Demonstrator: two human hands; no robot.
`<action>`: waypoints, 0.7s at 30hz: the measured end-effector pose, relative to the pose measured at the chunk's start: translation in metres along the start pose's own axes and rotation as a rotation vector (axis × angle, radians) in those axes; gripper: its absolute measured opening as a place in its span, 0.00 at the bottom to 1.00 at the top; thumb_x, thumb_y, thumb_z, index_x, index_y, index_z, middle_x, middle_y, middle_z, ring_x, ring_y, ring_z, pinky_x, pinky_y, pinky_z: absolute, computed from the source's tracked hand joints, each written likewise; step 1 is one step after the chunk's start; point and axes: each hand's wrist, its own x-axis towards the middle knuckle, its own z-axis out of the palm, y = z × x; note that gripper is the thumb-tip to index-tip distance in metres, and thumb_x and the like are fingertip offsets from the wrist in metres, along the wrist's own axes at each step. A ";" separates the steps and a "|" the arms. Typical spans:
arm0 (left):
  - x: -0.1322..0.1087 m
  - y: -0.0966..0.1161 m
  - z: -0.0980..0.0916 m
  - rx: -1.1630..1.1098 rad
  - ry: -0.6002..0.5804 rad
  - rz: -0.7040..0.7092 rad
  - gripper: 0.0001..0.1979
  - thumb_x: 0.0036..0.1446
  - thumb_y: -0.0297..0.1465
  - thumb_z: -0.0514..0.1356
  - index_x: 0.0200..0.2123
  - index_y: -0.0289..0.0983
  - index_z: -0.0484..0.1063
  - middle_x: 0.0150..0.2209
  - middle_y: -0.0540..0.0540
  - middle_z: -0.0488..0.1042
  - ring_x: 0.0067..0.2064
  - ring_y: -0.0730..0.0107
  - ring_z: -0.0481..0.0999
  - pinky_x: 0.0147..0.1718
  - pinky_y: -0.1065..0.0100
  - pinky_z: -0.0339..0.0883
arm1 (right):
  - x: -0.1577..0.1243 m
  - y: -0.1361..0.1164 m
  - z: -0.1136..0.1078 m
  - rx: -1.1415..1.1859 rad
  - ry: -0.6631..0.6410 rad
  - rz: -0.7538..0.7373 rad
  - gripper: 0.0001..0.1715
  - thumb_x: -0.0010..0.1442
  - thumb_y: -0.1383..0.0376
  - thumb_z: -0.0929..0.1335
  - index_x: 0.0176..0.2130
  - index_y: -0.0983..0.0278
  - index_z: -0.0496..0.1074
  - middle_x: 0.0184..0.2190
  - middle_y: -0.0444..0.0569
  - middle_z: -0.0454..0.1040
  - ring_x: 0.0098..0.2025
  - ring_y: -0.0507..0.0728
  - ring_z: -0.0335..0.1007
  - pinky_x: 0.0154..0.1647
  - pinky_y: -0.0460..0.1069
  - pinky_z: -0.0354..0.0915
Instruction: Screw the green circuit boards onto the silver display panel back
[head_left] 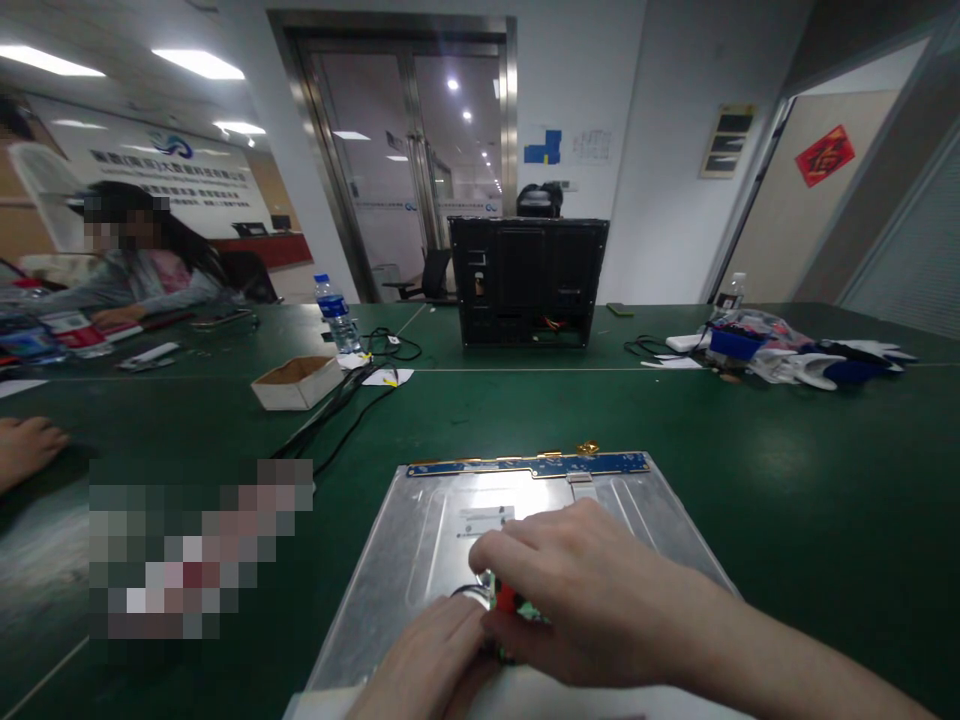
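A flat silver display panel (382, 570) lies in front of me, with a blue circuit strip (465, 467) along its far edge. My right hand (592, 590) is closed over its near part, gripping what looks like a screwdriver with a red-and-black handle (508, 598). Only a bit of that handle shows between thumb and fingers. Beneath it, part of a green circuit board (529, 611) is visible. My left hand (439, 650) rests low on the panel beside the handle, its fingertips hidden behind my right hand. A dark cable (471, 590) curves out by the left fingers.
A black monitor housing (532, 280) stands upright at the back. On the left are an open cardboard box (296, 383), cables (341, 425) and a water bottle (336, 315). Another person's hand (30, 450) is at the left edge. Bags and gloves (802, 360) lie right.
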 end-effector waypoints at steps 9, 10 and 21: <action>0.000 0.005 -0.005 -0.049 -0.074 -0.042 0.06 0.63 0.29 0.53 0.40 0.41 0.69 0.39 0.47 0.75 0.39 0.65 0.75 0.41 0.68 0.71 | 0.000 0.000 -0.002 0.001 0.017 0.015 0.08 0.62 0.62 0.66 0.41 0.62 0.67 0.32 0.45 0.78 0.27 0.53 0.69 0.23 0.49 0.45; -0.001 0.007 -0.005 -0.057 -0.074 -0.052 0.06 0.63 0.28 0.53 0.40 0.41 0.69 0.39 0.47 0.75 0.39 0.65 0.74 0.42 0.67 0.71 | 0.000 0.001 -0.003 0.001 0.021 0.016 0.08 0.62 0.62 0.66 0.41 0.62 0.67 0.32 0.45 0.78 0.28 0.53 0.70 0.23 0.49 0.45; 0.003 0.019 -0.020 -0.074 -0.095 -0.066 0.11 0.59 0.25 0.55 0.45 0.42 0.69 0.42 0.46 0.76 0.41 0.64 0.76 0.42 0.67 0.72 | -0.001 0.001 -0.010 0.002 0.049 0.021 0.07 0.62 0.64 0.66 0.41 0.62 0.68 0.31 0.44 0.77 0.27 0.53 0.70 0.23 0.48 0.48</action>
